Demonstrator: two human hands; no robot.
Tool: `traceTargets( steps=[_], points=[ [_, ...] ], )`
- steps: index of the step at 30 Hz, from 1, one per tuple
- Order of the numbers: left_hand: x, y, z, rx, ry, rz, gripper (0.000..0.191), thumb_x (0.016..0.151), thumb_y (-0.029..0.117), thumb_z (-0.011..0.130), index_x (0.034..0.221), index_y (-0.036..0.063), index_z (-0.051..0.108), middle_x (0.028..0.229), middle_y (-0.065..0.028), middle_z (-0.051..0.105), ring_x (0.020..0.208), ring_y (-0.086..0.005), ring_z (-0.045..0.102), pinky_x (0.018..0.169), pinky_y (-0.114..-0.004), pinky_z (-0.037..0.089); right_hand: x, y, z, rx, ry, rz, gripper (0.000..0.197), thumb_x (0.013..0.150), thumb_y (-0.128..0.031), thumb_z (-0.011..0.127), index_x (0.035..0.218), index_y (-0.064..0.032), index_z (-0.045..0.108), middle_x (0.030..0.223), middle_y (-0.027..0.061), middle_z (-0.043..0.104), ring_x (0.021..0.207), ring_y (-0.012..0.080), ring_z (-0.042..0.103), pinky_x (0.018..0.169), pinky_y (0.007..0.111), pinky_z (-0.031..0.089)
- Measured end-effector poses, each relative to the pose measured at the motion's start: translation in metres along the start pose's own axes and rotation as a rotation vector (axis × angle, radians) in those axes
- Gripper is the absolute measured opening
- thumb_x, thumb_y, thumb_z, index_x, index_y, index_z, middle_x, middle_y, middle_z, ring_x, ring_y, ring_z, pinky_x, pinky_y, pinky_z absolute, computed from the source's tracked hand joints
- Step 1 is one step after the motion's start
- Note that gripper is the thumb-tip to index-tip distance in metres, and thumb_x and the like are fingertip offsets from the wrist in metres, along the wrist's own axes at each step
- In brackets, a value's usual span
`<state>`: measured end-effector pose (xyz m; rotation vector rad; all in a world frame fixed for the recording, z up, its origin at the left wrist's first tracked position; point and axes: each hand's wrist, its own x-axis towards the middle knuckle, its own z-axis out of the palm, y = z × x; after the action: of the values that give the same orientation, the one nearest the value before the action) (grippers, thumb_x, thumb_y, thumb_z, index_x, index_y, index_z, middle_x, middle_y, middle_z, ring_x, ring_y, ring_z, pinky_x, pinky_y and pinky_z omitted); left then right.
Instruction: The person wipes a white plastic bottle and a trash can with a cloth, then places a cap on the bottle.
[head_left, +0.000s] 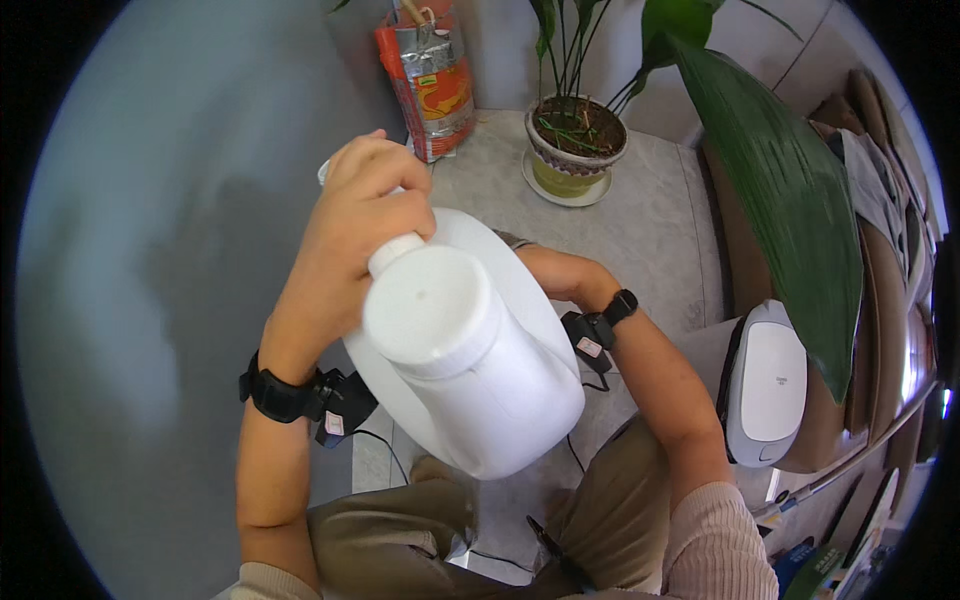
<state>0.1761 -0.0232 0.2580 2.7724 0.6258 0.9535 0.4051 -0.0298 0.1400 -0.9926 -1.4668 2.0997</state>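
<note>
A large white plastic jug (480, 405) with a round white screw cap (427, 304) is held up before me, tilted with its cap towards my face. My left hand (367, 202) is wrapped around its handle (394, 251). Behind the jug's far right side is my right hand (551, 270); its fingers are hidden, so its grip does not show. A bit of grey-brown material (512, 238) peeks out beside that hand. Both wrists wear black straps with small black devices and cables.
A grey flat surface (150, 300) rises at the left. On the tiled floor stand an orange-and-silver bag (439, 90) and a potted plant (566, 169). Its broad leaf (780, 195) hangs over a brown sofa (817, 435), near a white-lidded bin (769, 382).
</note>
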Motion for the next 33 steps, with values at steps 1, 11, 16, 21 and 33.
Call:
traceTargets(
  steps=[1,11,16,21,33],
  points=[
    [-0.001,-0.004,-0.001,0.052,0.030,-0.002,0.016,0.068,0.013,0.065,0.074,0.0048,0.052,0.089,-0.0079,0.050,0.095,-0.0293,0.048,0.105,-0.047,0.032,0.003,0.006,0.007,0.008,0.005,0.026,0.048,0.097,-0.031,0.043,0.136,-0.0018,0.045,0.129,0.0098,0.054,0.111,0.0158,0.052,0.095,0.031,0.042],
    [-0.039,-0.057,0.011,-0.201,-0.006,-0.572,0.032,0.073,-0.008,0.051,0.101,-0.0001,0.062,0.093,-0.0144,0.058,0.094,-0.0308,0.056,0.085,-0.034,0.044,0.026,0.089,-0.073,-0.197,0.071,0.306,0.034,0.093,-0.027,0.047,0.095,0.0037,0.063,0.094,0.0073,0.062,0.080,0.0146,0.052,0.073,0.031,0.045],
    [-0.071,-0.084,0.055,-0.051,-0.184,-0.610,0.019,0.074,-0.004,0.051,0.090,0.0014,0.059,0.092,-0.0151,0.061,0.093,-0.0356,0.057,0.083,-0.039,0.044,0.015,0.097,-0.084,-0.354,0.401,0.335,0.034,0.088,-0.031,0.048,0.093,-0.0005,0.063,0.086,0.0079,0.061,0.072,0.0171,0.055,0.063,0.033,0.045],
    [-0.088,-0.094,0.103,0.031,-0.313,-0.658,0.026,0.074,-0.004,0.051,0.098,0.0042,0.057,0.095,-0.0176,0.062,0.096,-0.0399,0.057,0.084,-0.048,0.041,0.024,0.151,-0.107,-0.641,0.518,0.451,0.037,0.085,-0.031,0.048,0.089,0.0026,0.064,0.084,0.0132,0.065,0.067,0.0210,0.058,0.058,0.037,0.046],
    [-0.085,-0.103,0.155,0.170,-0.426,-0.571,0.027,0.075,-0.007,0.049,0.102,-0.0023,0.050,0.094,-0.0219,0.056,0.091,-0.0396,0.055,0.080,-0.045,0.044,0.052,0.258,-0.121,-1.156,0.281,0.709,0.044,0.088,-0.029,0.048,0.121,-0.0014,0.060,0.136,0.0190,0.049,0.125,0.0354,0.046,0.097,0.043,0.045]
  ],
)
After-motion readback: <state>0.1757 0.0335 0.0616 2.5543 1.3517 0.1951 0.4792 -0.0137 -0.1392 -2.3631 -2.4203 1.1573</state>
